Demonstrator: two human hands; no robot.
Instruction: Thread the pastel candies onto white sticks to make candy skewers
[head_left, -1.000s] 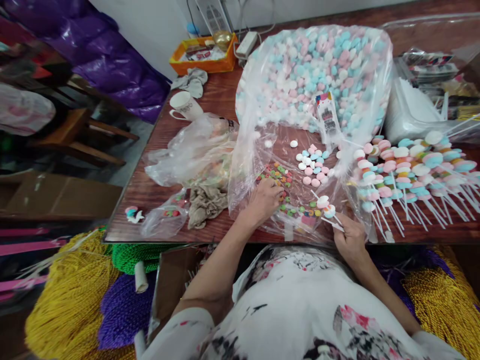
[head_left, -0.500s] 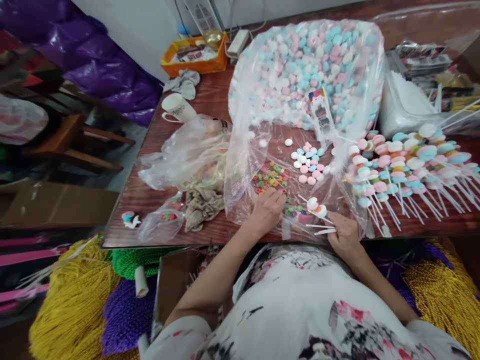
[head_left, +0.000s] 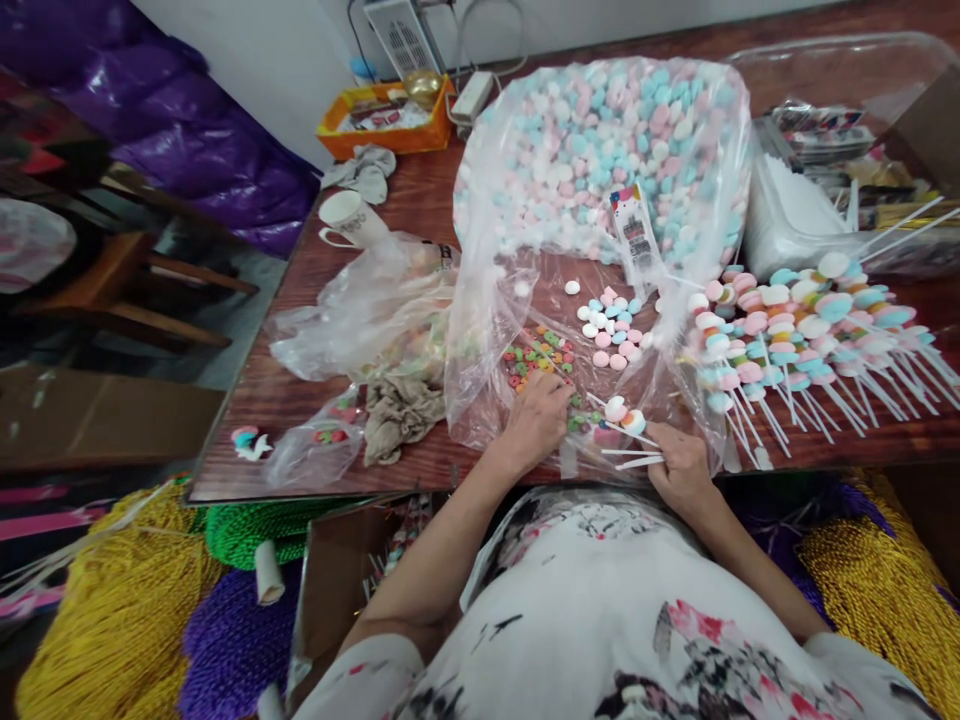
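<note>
My right hand is closed around several white sticks. One of them carries white round candies with an orange ring between them. My left hand is at the near edge of a scatter of small red, green and orange rings, fingers bent together and pointing down; anything in them is hidden. Green rings and a pink candy lie between the hands on clear plastic. Just beyond is a loose group of pink, white and blue round candies.
A big clear bag of pastel candies fills the back. Finished-looking candy sticks are piled at the right, beside a plastic tub. On the left are a white mug, a plastic bag and a crumpled brown cloth.
The whole view has shifted slightly. Both hands stay in nearly the same places over the plastic, and the right still grips the sticks.
</note>
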